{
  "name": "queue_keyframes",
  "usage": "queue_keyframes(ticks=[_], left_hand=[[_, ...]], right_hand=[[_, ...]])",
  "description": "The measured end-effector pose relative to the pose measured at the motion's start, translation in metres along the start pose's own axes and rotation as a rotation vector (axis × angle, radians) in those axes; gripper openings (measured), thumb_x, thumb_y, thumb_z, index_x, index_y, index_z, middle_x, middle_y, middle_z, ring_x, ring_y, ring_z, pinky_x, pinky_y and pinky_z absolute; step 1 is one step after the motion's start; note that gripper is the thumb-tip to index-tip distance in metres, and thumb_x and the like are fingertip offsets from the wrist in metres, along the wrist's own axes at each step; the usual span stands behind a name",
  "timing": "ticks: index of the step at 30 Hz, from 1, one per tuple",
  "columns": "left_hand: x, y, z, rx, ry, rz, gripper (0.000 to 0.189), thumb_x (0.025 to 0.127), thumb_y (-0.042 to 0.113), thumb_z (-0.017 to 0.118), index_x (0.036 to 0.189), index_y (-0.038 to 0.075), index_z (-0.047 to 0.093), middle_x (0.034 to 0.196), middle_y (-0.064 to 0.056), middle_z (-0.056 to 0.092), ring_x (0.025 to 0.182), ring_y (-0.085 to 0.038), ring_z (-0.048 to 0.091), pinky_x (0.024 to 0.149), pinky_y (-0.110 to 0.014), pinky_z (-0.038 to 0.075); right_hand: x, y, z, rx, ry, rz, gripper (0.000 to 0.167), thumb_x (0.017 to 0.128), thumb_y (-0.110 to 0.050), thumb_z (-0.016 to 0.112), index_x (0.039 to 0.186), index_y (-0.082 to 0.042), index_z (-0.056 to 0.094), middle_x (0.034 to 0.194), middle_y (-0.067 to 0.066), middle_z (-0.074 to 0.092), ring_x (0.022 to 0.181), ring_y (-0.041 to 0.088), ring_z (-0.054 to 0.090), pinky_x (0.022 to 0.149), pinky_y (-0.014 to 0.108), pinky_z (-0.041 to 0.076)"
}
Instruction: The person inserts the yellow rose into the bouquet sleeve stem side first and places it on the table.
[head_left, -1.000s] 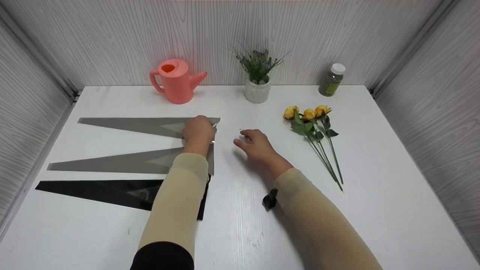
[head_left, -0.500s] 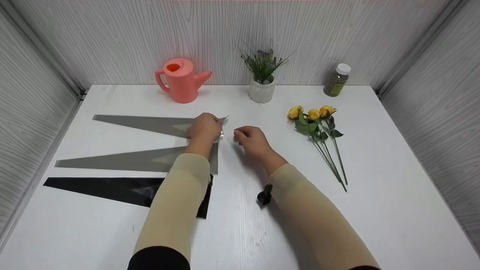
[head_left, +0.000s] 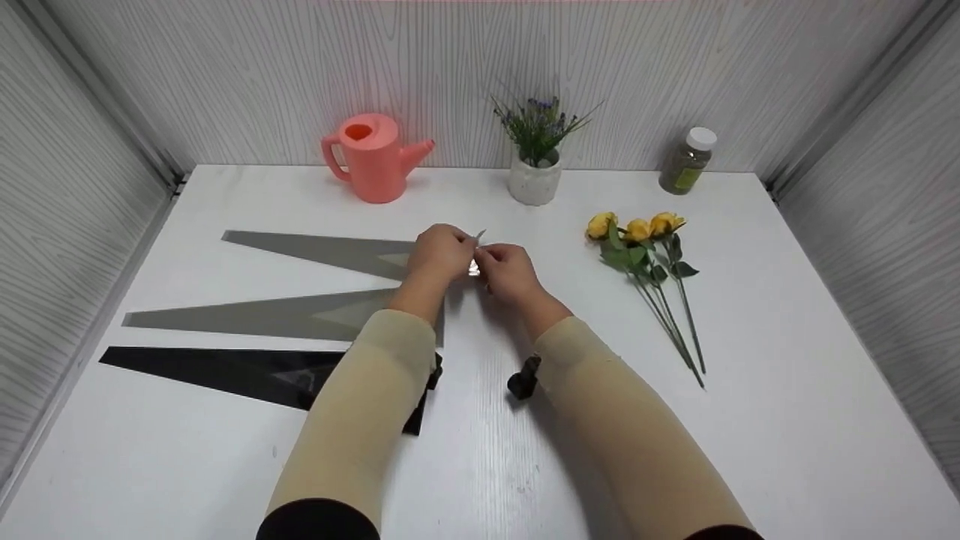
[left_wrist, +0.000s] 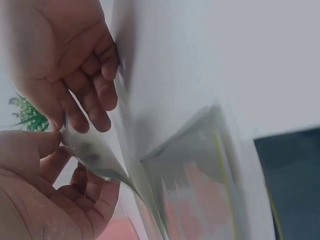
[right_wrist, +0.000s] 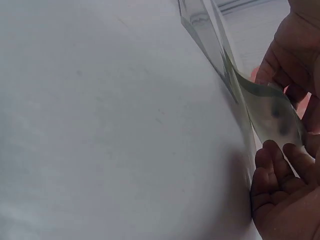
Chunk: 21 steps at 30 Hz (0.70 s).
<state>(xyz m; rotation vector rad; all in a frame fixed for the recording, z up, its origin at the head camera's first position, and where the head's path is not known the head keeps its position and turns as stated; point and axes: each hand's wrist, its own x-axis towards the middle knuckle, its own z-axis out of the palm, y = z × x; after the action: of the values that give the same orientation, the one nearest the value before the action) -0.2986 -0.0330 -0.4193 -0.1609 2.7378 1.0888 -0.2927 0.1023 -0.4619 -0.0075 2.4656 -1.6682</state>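
Observation:
A grey translucent tapered flower sleeve (head_left: 322, 251) lies farthest back, its wide end lifted. My left hand (head_left: 442, 253) pinches that wide end between thumb and fingers; in the left wrist view, the curved film (left_wrist: 97, 155) bends up from the table. From the other side my right hand (head_left: 511, 274) pinches the edge of the same end, fingertips close to the left hand's. In the right wrist view, the sleeve (right_wrist: 270, 112) runs between both hands. A second grey sleeve (head_left: 262, 319) and a black sleeve (head_left: 217, 371) lie flat nearer me, partly hidden by my left arm.
Three yellow roses (head_left: 637, 229) with long stems lie to the right. At the back stand a pink watering can (head_left: 379, 161), a potted plant (head_left: 535, 184) and a white-capped jar (head_left: 685, 165). Panels enclose the white table (head_left: 787, 420).
My left hand has drawn the back sleeve to the right and raised its wide end. My right hand has closed its fingers and met the sleeve's edge.

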Motion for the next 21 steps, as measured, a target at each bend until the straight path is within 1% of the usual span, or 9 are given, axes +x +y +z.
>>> queue_keyframes(ticks=[2, 4, 8, 13, 16, 19, 21], left_hand=[[0.0006, 0.0006, 0.0025, -0.014, -0.002, 0.011, 0.034, 0.11, 0.03, 0.054, 0.124, 0.008, 0.075, 0.118, -0.007, 0.073, 0.102, -0.022, 0.064, 0.091, -0.039, 0.053], [0.0005, 0.0011, 0.0048, -0.025, -0.003, 0.014, 0.033, 0.111, 0.029, 0.053, 0.122, 0.007, 0.075, 0.116, -0.008, 0.073, 0.099, -0.023, 0.064, 0.088, -0.038, 0.053], [-0.0002, 0.0004, 0.0078, -0.04, 0.023, 0.019, 0.03, 0.111, 0.027, 0.053, 0.119, 0.007, 0.074, 0.112, -0.008, 0.073, 0.094, -0.023, 0.064, 0.084, -0.038, 0.052], [-0.0005, -0.0003, 0.0069, -0.061, 0.078, 0.021, 0.029, 0.109, 0.029, 0.056, 0.116, 0.008, 0.073, 0.113, -0.008, 0.073, 0.098, -0.023, 0.065, 0.088, -0.04, 0.053], [0.0009, 0.0, 0.0069, -0.087, 0.091, 0.005, 0.03, 0.107, 0.035, 0.059, 0.116, 0.01, 0.073, 0.113, -0.006, 0.072, 0.099, -0.022, 0.065, 0.088, -0.039, 0.053], [0.0014, 0.0028, 0.0076, -0.109, 0.091, -0.016, 0.034, 0.105, 0.042, 0.063, 0.116, 0.011, 0.073, 0.111, -0.004, 0.072, 0.099, -0.021, 0.065, 0.087, -0.038, 0.053], [0.0012, 0.0046, 0.0079, -0.105, 0.095, -0.021, 0.035, 0.103, 0.045, 0.067, 0.114, 0.012, 0.072, 0.11, -0.003, 0.071, 0.099, -0.021, 0.065, 0.086, -0.038, 0.053]], right_hand=[[0.0016, -0.0002, -0.0021, -0.028, 0.007, 0.007, 0.029, 0.111, -0.018, 0.056, 0.116, 0.002, 0.076, 0.071, 0.001, 0.058, 0.06, 0.011, 0.053, 0.055, 0.024, 0.046], [0.0032, -0.0005, -0.0036, -0.052, 0.015, 0.014, 0.028, 0.111, -0.018, 0.056, 0.113, 0.002, 0.076, 0.069, -0.002, 0.056, 0.06, 0.01, 0.052, 0.056, 0.024, 0.045], [0.0044, -0.0009, -0.0041, -0.06, 0.042, 0.036, 0.026, 0.11, -0.014, 0.057, 0.106, 0.003, 0.076, 0.07, -0.003, 0.058, 0.062, 0.008, 0.052, 0.058, 0.023, 0.045], [0.0058, -0.0002, -0.0026, -0.041, 0.059, 0.043, 0.025, 0.108, -0.014, 0.06, 0.105, 0.003, 0.078, 0.071, -0.004, 0.06, 0.062, 0.008, 0.053, 0.058, 0.023, 0.045], [0.0062, -0.0004, -0.0024, -0.043, 0.057, 0.034, 0.026, 0.108, -0.017, 0.061, 0.103, 0.002, 0.079, 0.069, -0.004, 0.059, 0.061, 0.008, 0.052, 0.057, 0.023, 0.044], [0.0057, -0.0019, -0.0031, -0.047, 0.053, 0.029, 0.028, 0.108, -0.018, 0.062, 0.088, -0.004, 0.076, 0.066, -0.003, 0.057, 0.059, 0.009, 0.051, 0.055, 0.024, 0.043], [0.005, -0.0033, -0.0033, -0.05, 0.052, 0.026, 0.031, 0.107, -0.018, 0.062, 0.078, -0.008, 0.07, 0.066, -0.003, 0.057, 0.058, 0.01, 0.051, 0.053, 0.025, 0.043]])
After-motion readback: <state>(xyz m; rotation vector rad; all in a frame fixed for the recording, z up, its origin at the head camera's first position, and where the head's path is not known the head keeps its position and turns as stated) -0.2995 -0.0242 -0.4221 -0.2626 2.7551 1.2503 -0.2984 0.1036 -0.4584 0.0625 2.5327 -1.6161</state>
